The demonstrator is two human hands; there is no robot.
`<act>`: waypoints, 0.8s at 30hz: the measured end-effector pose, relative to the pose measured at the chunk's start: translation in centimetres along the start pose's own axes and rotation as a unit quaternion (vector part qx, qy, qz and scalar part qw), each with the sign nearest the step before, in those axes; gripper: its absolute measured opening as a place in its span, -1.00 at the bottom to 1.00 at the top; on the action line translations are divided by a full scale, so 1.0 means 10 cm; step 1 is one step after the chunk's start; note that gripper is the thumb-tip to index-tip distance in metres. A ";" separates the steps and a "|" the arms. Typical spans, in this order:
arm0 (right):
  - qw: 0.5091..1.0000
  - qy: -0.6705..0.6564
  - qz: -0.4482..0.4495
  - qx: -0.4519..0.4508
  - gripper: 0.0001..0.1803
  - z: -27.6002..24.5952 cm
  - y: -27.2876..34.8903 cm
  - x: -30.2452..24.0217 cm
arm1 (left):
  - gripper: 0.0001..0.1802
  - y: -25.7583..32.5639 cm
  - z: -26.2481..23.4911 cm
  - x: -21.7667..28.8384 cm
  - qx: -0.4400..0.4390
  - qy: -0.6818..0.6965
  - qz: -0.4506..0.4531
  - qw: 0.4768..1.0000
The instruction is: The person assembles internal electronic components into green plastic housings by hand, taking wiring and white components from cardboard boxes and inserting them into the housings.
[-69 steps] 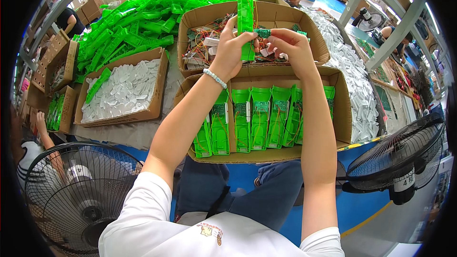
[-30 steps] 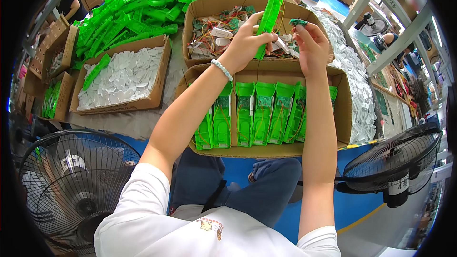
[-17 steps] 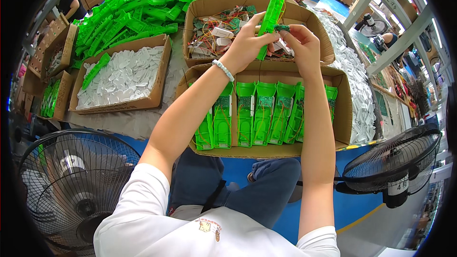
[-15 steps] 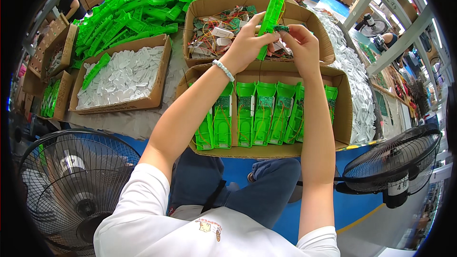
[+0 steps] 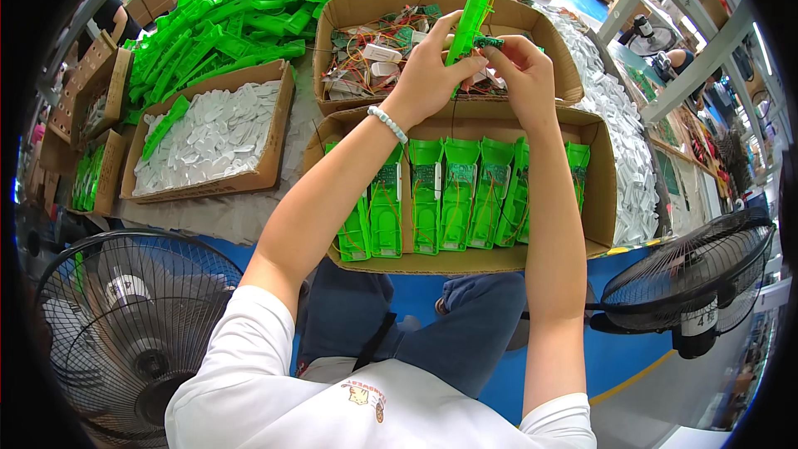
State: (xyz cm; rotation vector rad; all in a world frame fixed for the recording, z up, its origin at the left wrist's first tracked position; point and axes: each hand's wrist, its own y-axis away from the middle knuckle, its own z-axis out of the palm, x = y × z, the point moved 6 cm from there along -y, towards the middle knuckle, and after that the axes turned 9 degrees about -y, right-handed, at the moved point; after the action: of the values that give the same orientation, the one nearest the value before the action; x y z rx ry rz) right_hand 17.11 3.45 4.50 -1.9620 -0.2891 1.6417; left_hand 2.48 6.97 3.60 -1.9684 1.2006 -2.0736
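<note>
My left hand (image 5: 434,66) is closed around a long green plastic shell (image 5: 472,18), held tilted above the far cardboard box. Pinched in my right hand (image 5: 524,71) is a small green circuit board (image 5: 489,42), close against the shell's side. Thin red and yellow wires run along the shell near the board. Under my hands, the far box (image 5: 328,37) holds a tangle of circuit boards, wires and white parts. Nearer to me, a second cardboard box (image 5: 598,191) holds a row of green shells (image 5: 426,199) standing with boards and wires in them.
At the far left rises a heap of green shells (image 5: 241,21). A carton of white plastic pieces (image 5: 208,137) stands before it, and more white pieces (image 5: 615,108) lie along the right. Fans stand at left (image 5: 141,341) and right (image 5: 686,283). Two people sit across the table.
The green shell has turned in my left hand, showing more of its edge. The circuit board in my right hand has shifted slightly left and down, staying beside the shell.
</note>
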 end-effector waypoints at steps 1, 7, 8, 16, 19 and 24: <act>1.000 0.004 0.001 0.003 -0.78 0.00 0.00 0.01 | -0.28 0.00 0.00 -0.01 -0.007 -0.024 -0.006 1.000; 0.999 0.046 0.012 0.005 -0.82 -0.01 0.01 0.02 | -0.27 0.00 0.01 -0.04 -0.005 -0.031 -0.017 0.999; 0.999 0.046 0.012 0.006 -0.82 -0.01 0.01 0.03 | -0.27 0.00 0.01 -0.04 -0.005 -0.031 -0.017 0.999; 0.998 0.056 -0.003 0.011 -0.75 -0.01 -0.01 0.07 | -0.24 -0.02 0.00 -0.05 -0.016 -0.025 -0.030 0.999; 0.997 0.073 -0.010 0.013 -0.74 -0.01 -0.01 0.05 | -0.23 -0.03 0.00 -0.06 -0.017 -0.014 -0.031 0.999; 0.997 0.070 0.003 0.009 -0.78 0.01 0.01 0.03 | -0.24 -0.02 -0.01 -0.07 -0.019 -0.006 -0.029 0.999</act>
State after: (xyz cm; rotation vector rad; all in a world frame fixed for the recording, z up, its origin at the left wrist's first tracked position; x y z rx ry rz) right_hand 17.07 3.59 4.16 -2.0546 -0.2144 1.4956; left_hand 2.67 7.51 3.16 -2.0539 1.2042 -2.0772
